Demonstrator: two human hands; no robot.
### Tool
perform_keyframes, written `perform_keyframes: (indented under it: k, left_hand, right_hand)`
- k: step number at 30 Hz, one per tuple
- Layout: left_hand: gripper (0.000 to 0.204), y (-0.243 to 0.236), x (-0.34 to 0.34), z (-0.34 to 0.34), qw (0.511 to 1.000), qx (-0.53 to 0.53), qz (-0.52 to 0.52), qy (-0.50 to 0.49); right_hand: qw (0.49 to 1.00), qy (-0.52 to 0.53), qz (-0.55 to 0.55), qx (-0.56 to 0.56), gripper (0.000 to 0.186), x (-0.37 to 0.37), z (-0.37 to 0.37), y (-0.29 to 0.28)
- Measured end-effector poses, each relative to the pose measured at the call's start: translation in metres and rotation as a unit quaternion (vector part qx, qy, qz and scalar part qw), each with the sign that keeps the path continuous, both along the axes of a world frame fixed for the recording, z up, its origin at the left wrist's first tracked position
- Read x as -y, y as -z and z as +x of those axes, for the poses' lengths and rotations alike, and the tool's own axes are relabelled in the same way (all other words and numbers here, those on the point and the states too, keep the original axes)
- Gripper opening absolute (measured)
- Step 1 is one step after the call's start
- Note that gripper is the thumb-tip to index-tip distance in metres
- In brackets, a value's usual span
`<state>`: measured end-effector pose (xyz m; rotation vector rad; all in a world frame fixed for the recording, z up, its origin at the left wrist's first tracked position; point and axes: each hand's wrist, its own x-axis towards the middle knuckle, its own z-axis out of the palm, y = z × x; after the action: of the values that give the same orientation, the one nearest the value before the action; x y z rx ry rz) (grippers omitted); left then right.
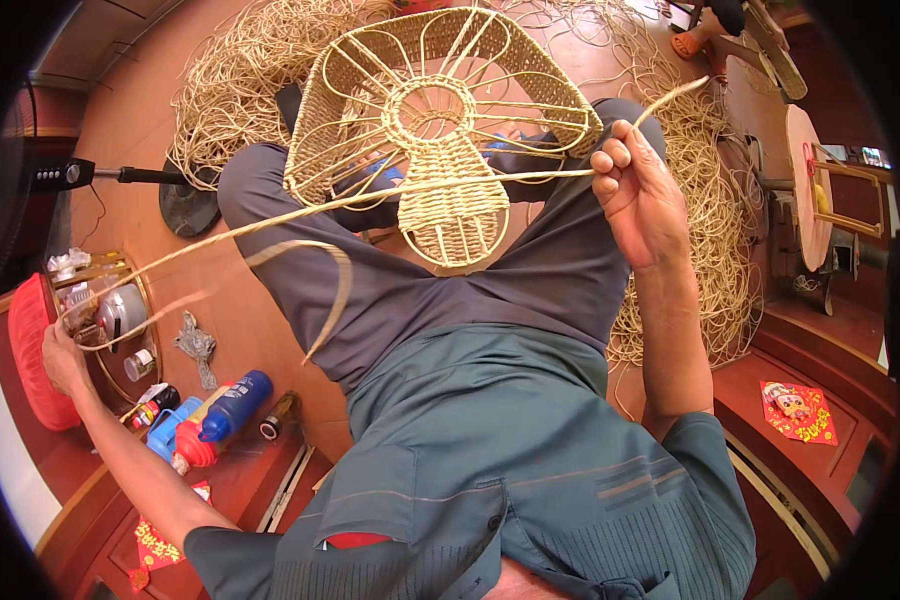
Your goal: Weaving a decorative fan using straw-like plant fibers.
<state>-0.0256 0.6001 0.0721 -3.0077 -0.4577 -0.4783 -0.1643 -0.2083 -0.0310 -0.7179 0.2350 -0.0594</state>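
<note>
A pale twisted straw cord [300, 212] runs nearly taut across my lap. My right hand [645, 200] pinches it beside my right knee, and a short end sticks up past the fingers. Far out to the left, my left hand [63, 360] is closed on the cord; a loose, motion-blurred length [342, 275] curls back from there towards my left thigh. Between my knees rests a woven straw basket [315, 125], with spokes radiating from an open ring [429, 90] to its walls. A rounded woven panel [453, 215] extends from the ring towards me, underneath the cord.
Heaps of loose cord [240, 80] lie on the floor at far left and along my right side [705, 220]. A black fan stand [185, 205] is at left. Nearer stand a tray with a kettle [122, 312], a red mesh cover [35, 350] and a blue bottle [240, 400]. A round-topped stool [802, 190] stands right.
</note>
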Motion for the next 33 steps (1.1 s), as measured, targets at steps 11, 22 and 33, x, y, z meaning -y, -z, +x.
perform_keyframes:
  k: [11, 22, 33]
  left_hand:
    - [0.038, 0.041, 0.417, -0.089, 0.759, -0.178, -0.456, 0.430]
    - [0.029, 0.077, 0.460, -0.138, 0.491, -0.194, -0.838, 0.138]
    - [0.023, 0.133, 0.482, -0.145, 0.367, -0.362, -0.856, 0.047]
  right_hand:
    - [0.962, -0.253, -0.100, -0.036, 0.032, -0.135, -0.036, -0.026]
    - [0.892, -0.420, -0.130, -0.106, 0.037, -0.159, -0.059, 0.000]
    - [0.759, -0.069, -0.642, 0.081, 0.020, -0.110, -0.036, -0.017]
